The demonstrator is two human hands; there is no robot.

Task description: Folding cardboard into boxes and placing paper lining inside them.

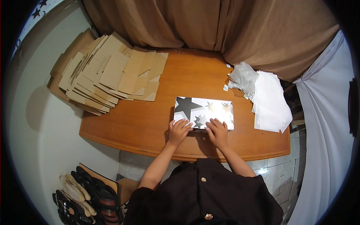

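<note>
Left hand (178, 132) and right hand (218, 135): fingers slightly apart, resting on near edge of star-patterned box (203, 109), frame centre; box extends beyond fingertips toward upper frame, long axis left-right, 2 hands about equally near

A blackish short-sleeved top (232, 191) is worn, with two round, shiny gold-coloured buttons (203, 179)
</note>
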